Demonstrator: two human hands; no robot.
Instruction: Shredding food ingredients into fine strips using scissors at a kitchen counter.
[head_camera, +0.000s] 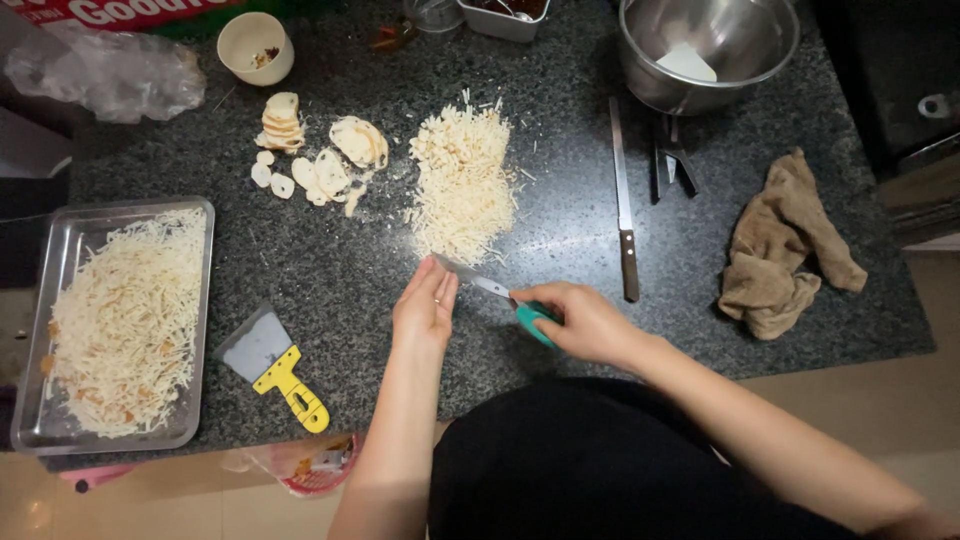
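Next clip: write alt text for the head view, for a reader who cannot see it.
Seen from above, the right hand holds a teal-handled knife while the left hand touches its blade, just below a pile of pale shredded food on a dark speckled counter. A metal tray of shreds, a yellow-handled scraper, a long knife, a steel bowl and a brown cloth surround them.

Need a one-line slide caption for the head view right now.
Right hand holds a teal-handled knife, left hand at its blade, below a pile of shreds on the counter.
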